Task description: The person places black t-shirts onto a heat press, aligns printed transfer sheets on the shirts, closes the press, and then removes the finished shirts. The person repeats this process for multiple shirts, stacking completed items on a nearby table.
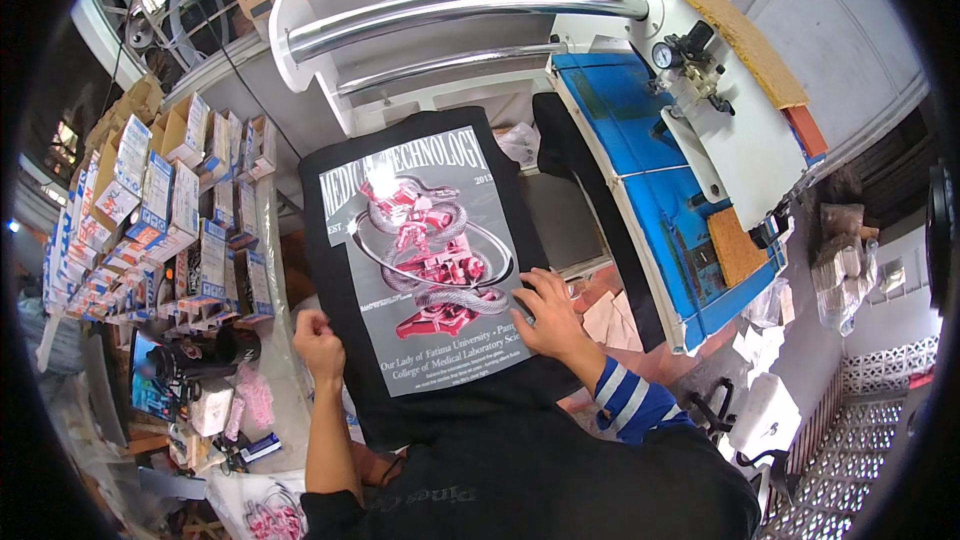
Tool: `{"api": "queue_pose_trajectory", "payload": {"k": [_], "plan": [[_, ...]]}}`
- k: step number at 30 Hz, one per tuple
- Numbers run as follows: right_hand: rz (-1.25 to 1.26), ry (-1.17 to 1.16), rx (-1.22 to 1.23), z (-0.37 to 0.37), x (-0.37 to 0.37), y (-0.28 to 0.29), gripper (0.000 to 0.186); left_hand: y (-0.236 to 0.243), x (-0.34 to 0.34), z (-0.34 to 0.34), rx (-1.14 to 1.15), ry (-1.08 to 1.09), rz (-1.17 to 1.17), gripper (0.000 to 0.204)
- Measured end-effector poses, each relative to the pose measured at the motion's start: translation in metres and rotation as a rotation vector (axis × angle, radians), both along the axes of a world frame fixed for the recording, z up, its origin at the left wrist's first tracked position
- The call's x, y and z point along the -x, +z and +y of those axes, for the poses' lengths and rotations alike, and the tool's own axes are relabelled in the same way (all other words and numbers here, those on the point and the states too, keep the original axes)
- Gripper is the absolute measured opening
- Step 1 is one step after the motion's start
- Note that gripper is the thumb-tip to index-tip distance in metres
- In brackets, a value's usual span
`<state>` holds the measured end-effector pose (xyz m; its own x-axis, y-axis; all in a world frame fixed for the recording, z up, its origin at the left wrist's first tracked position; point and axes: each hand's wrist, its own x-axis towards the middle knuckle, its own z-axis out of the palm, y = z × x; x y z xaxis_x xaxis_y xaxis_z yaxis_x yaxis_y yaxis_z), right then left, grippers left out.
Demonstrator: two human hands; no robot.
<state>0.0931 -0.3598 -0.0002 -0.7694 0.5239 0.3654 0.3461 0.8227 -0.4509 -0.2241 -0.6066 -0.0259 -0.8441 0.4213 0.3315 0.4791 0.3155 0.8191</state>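
Observation:
A black shirt (340, 360) lies spread in front of me on a flat platen. On it is a large grey rectangular print sheet (345, 260) with pink machine-like artwork, coiled snakes and white lettering; bright glare spots show on its surface. My right hand (550, 315) rests at the lower right edge of the print, fingers spread. Beside the shirt's left edge, my left hand (319, 345) is curled closed; whatever its fingers may hold is hidden.
A heat press with a blue padded plate (640, 170) and a pressure gauge (662, 56) stands to the right. Chrome bars (460, 15) cross behind the shirt. Stacked cardboard boxes (180, 200) fill the left. A screen (150, 370) and small items sit below them.

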Motion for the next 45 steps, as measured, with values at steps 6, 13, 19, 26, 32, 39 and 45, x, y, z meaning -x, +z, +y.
{"api": "queue_pose_trajectory", "payload": {"k": [6, 13, 19, 26, 32, 39, 45], "plan": [[0.044, -0.006, 0.059, -0.007, -0.001, -0.014, 0.043, 0.006, -0.027, -0.031, 0.113, -0.045, -0.02, 0.01], [-0.08, 0.059, -0.023, -0.006, -0.003, -0.007, 0.051, 0.03, -0.053, -0.014, 0.301, -0.51, 0.334, 0.048], [-0.1, 0.06, -0.037, -0.006, -0.003, -0.006, 0.05, 0.021, -0.052, -0.015, 0.329, -0.513, 0.358, 0.057], [-0.102, 0.056, -0.048, -0.006, -0.003, -0.008, 0.049, 0.023, -0.051, -0.015, 0.328, -0.52, 0.329, 0.056], [-0.078, 0.069, -0.045, -0.005, -0.002, -0.003, 0.05, 0.017, -0.051, -0.015, 0.328, -0.515, 0.345, 0.056], [-0.101, 0.06, -0.037, -0.005, -0.003, -0.001, 0.048, 0.021, -0.053, -0.013, 0.344, -0.5, 0.354, 0.055], [-0.109, 0.054, -0.036, -0.006, -0.003, -0.001, 0.047, 0.024, -0.054, -0.012, 0.339, -0.504, 0.348, 0.053]]}}
